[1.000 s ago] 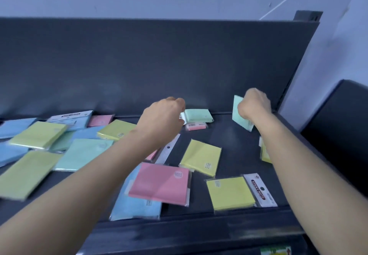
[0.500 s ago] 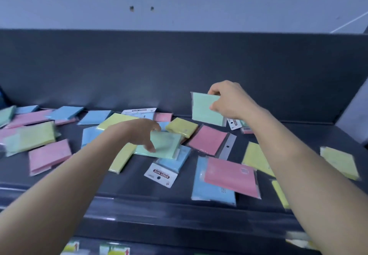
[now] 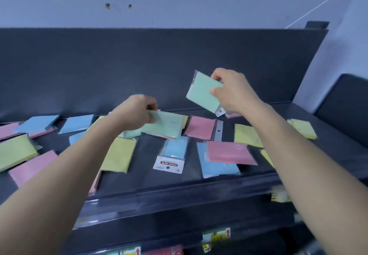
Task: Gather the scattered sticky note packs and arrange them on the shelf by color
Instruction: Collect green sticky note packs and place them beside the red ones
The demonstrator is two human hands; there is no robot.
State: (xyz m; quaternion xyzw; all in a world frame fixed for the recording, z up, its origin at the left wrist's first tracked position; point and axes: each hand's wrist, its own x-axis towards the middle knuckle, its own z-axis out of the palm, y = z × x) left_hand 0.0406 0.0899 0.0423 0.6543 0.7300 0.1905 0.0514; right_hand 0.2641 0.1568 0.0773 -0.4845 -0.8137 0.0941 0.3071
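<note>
The right hand (image 3: pixel 235 91) grips a mint-green pack (image 3: pixel 202 93) between curled fingers and thumb, raised clear of the shelf (image 3: pixel 151 177). Lower and to its left, the left hand (image 3: pixel 135 111) pinches a second mint-green pack (image 3: pixel 167 124) by its near edge (slightly blurred), low over the shelf. A pink pack (image 3: pixel 201 128) lies between the hands, and a blue pack (image 3: pixel 174 149) lies nearer the person.

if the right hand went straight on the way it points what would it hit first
Probably the shelf's dark back panel. The right hand holds a green pack above the scattered packs, so nothing else seems in that line, though depth is unclear.
</note>
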